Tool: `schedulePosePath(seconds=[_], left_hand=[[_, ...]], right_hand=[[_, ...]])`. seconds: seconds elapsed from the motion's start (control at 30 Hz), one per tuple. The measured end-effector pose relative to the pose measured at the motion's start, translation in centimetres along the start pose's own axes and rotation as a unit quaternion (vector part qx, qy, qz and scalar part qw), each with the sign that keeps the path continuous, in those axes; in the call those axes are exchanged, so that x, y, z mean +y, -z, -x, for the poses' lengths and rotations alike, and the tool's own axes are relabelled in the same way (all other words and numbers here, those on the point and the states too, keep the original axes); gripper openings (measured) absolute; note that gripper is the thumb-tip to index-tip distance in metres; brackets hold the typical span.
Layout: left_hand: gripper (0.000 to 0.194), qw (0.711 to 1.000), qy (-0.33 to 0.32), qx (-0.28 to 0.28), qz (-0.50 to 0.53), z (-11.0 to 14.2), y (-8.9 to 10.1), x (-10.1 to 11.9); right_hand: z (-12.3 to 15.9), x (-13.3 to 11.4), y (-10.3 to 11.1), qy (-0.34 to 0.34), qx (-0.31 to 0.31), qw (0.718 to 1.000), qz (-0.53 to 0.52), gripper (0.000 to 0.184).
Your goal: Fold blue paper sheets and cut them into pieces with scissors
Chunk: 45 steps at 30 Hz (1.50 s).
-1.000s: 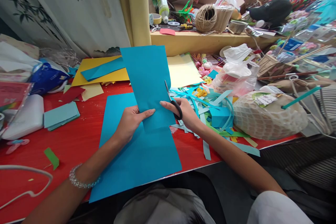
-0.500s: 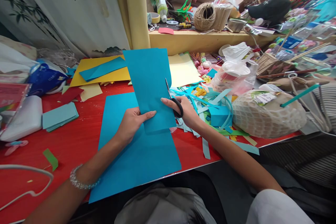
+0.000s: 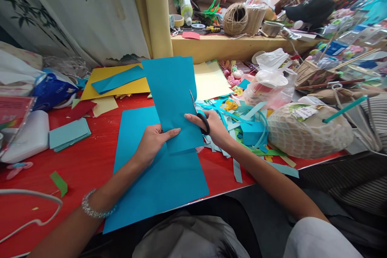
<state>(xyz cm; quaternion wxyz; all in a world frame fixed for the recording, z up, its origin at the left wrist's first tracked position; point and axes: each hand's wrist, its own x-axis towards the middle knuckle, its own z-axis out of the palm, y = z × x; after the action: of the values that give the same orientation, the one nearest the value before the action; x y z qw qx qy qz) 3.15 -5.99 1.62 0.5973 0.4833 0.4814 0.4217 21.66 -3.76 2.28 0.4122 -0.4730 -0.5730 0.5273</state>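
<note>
- Clearly, the left hand (image 3: 155, 139) pinches the raised blue sheet (image 3: 172, 92); loosening could let it slip.
- Right hand (image 3: 215, 127) grips scissors (image 3: 206, 123); tilted blades (image 3: 192, 99) could stray, though their bite is unclear.

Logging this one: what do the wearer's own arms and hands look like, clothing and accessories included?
The left hand and right hand are bare, without gloves. A beaded bracelet, clear with pale blue tints, circles the left forearm. A white or pale grey sleeve ends around the right elbow; no left sleeve is in view.
</note>
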Motion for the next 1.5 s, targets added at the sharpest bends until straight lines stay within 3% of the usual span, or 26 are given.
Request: schedulePosePath(seconds=[0.33, 0.63, 0.83, 1.5], left_hand=[[0.035, 1.000, 0.011, -0.011, -0.014, -0.03, -0.02, -0.35], [0.033, 1.000, 0.008, -0.006, -0.018, -0.15, 0.03, -0.41], [0.038, 0.999, 0.024, -0.016, -0.034, 0.04, -0.29, -0.23], [0.042, 0.998, 0.043, -0.028, -0.039, 0.38, -0.89, -0.08]], right_hand=[[0.15, -0.49, 0.08, 0.008, -0.033, 0.994, -0.103, 0.036], [-0.04, 0.19, 0.19, 0.022, -0.010, 0.998, -0.050, 0.040], [-0.05, -0.21, 0.23, 0.022, -0.026, 0.995, -0.096, 0.038], [-0.31, 0.18, 0.52, 0.041, 0.004, 0.996, -0.078, 0.040]])
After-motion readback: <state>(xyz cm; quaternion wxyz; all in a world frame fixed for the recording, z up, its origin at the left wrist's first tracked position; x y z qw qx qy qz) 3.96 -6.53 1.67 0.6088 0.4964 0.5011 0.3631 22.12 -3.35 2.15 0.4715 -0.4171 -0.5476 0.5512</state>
